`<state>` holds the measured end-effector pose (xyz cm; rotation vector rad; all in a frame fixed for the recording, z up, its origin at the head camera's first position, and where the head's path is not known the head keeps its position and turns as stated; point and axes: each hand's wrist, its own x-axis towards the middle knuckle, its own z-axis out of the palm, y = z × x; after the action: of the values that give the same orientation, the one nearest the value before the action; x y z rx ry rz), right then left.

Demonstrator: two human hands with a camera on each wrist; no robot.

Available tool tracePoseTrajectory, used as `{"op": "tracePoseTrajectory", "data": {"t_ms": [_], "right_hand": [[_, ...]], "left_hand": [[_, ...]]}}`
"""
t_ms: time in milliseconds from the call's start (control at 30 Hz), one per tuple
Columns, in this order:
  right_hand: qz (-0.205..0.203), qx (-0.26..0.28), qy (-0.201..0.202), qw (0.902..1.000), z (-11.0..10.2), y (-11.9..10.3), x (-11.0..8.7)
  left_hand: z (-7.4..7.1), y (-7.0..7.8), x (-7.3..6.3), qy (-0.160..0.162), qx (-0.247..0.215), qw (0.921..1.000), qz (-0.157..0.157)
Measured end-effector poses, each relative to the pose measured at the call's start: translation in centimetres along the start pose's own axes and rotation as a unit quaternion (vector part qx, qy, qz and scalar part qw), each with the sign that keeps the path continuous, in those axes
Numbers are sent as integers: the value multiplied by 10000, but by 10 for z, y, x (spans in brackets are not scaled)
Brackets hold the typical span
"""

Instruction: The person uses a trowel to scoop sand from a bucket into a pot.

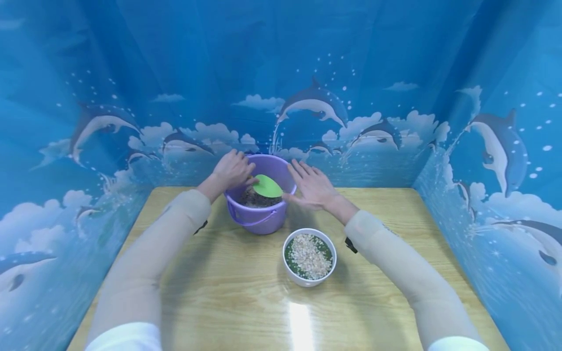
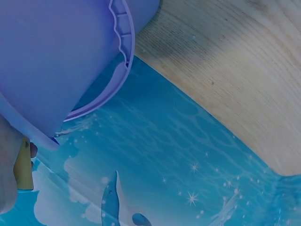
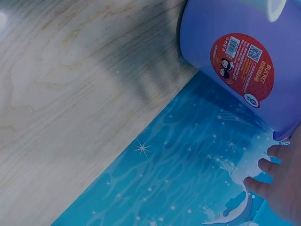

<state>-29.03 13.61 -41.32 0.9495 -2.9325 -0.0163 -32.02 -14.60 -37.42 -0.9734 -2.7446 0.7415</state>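
Note:
My left hand point(image 1: 232, 170) is over the left rim of a purple bucket point(image 1: 261, 222) and grips a small shovel with a green blade point(image 1: 268, 187). In the left wrist view, the shovel's yellow handle point(image 2: 23, 165) shows beside the fingers. The blade tilts across the bucket's mouth, above dark soil point(image 1: 254, 197) inside. My right hand point(image 1: 312, 189) is at the bucket's right rim with its fingers straight and spread. Its thumb tip is right by the blade's tip. The right wrist view shows a red label point(image 3: 242, 69) on the bucket's side.
A white bowl point(image 1: 286, 265) of pale flakes or chips over a green inside stands in front of the bucket, to the right. Everything stands on a wooden table point(image 1: 228, 292). Blue dolphin-print sheeting point(image 1: 210, 58) closes in the back and sides.

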Motion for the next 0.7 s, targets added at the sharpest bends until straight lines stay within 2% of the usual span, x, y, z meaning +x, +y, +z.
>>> {"op": "tracePoseTrajectory", "data": {"t_ms": [367,700], "right_hand": [[-74,-165,-164,9997,-1,1,1],[-52,-174,-130,9997,-1,1,1]], "left_hand": [[0,-8,-2,-122,485,9985,-231],[-5,-12,-4,-174,1162,9929,-172]]}}
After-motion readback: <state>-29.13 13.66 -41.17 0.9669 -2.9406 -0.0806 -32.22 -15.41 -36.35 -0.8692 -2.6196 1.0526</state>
